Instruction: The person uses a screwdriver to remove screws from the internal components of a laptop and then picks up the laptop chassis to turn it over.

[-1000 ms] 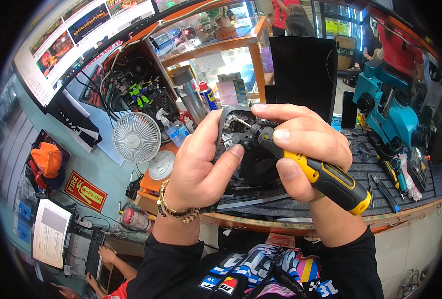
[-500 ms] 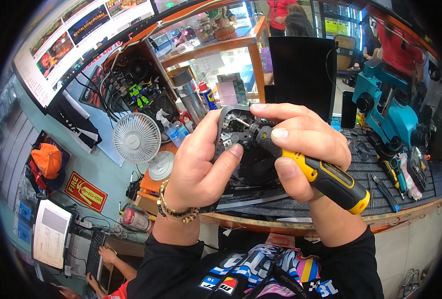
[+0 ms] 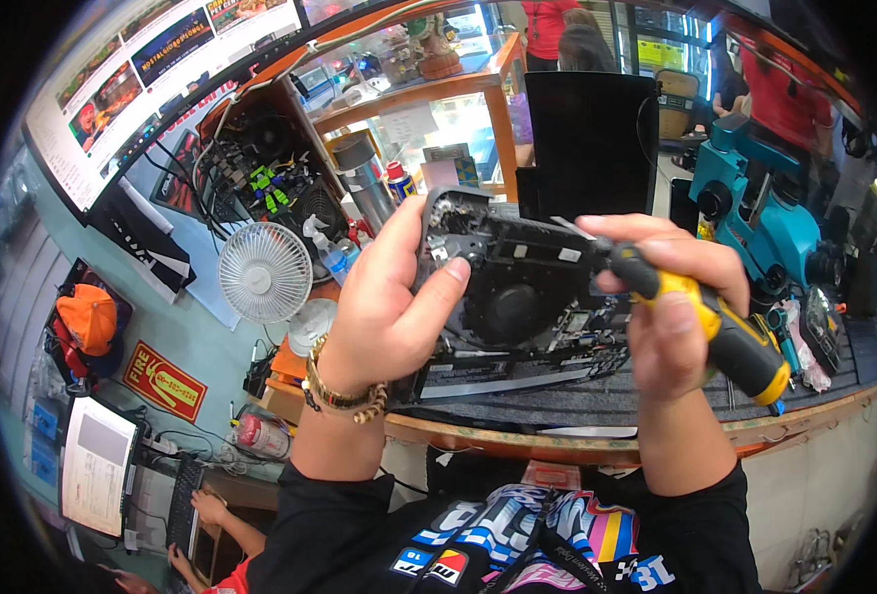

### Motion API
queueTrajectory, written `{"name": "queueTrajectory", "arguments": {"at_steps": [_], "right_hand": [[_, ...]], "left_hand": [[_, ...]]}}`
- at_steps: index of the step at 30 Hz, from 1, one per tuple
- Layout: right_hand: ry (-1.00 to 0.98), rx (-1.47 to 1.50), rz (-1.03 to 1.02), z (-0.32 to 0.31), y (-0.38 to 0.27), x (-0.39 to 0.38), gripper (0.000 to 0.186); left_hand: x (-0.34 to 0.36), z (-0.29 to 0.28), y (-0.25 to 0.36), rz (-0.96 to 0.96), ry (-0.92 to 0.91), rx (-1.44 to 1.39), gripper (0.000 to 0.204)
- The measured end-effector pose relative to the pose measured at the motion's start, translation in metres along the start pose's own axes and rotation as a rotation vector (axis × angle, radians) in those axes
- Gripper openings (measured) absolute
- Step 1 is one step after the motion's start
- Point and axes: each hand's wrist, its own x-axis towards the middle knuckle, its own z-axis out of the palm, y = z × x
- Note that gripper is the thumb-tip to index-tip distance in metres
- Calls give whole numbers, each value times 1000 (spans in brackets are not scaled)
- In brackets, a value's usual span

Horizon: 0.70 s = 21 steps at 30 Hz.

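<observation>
both forearms raised — left hand (image 3: 384, 312) fingers curled in a grip, right hand (image 3: 671, 312) fisted, thumb up.

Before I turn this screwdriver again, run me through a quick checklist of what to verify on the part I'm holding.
1. Left hand grips the black plastic part by its left edge, thumb across the front: ok.
2. Right hand wraps the yellow and black screwdriver handle: ok.
3. Screwdriver tip seated in a screw: cannot tell, the tip is too small to see.
4. Part lifted off the workbench mat: ok.
5. Loose screws accounted for: cannot tell.
</observation>
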Motion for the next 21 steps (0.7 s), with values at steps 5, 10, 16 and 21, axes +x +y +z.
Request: {"name": "queueTrajectory", "arguments": {"at_steps": [5, 10, 16, 21], "right_hand": [[127, -8, 259, -55, -29, -25, 40], [214, -94, 643, -139, -49, -57, 53], [140, -244, 908, -167, -74, -67, 31], [321, -316, 1012, -185, -108, -94, 12]], "left_hand": [[9, -13, -13, 9, -22, -1, 70], [32, -7, -21, -21, -58, -7, 67], [61, -1, -24, 37, -99, 93, 78], [73, 7, -13, 36, -136, 260, 81]]}}
